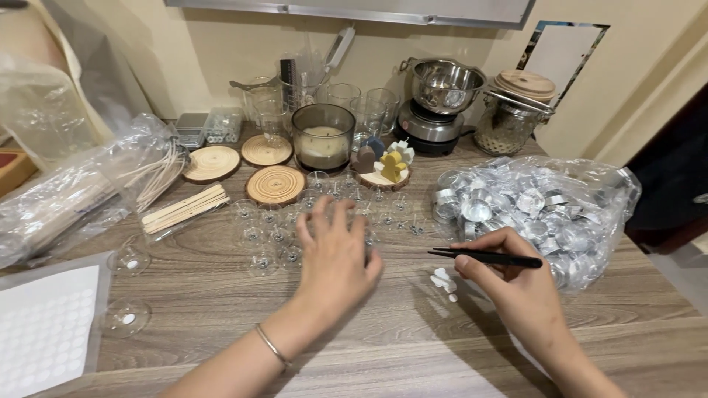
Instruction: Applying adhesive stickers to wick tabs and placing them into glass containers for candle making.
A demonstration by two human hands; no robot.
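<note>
Head camera, looking down at a wooden table [413, 346]. The left hand [335, 254] lies palm down, fingers spread and slightly blurred, its fingertips over a cluster of small clear plastic cups [276, 236], each with a metal wick base inside; whether it grips one I cannot tell. The right hand [509, 276] has its fingers pinched together on black tweezers [483, 256], whose closed tips point left toward the left hand's fingers. Just below and left of the right fingertips lie a few small white stickers [442, 280] on the table. Beyond the right knuckles sits a clear bag of silver tealight tins [538, 210]. Further past the left fingertips are round wooden coasters [274, 184], a dark glass candle jar [323, 137] and a steel pot on a small hotplate [442, 92]. Left of the left hand lie flat wooden sticks [184, 208]; a white sticker sheet [44, 324] sits at the near left edge.

To do this well, it seems wise to steady one cup with the left fingertips and bring the tweezer tips down slowly, without nudging neighbouring cups.
</note>
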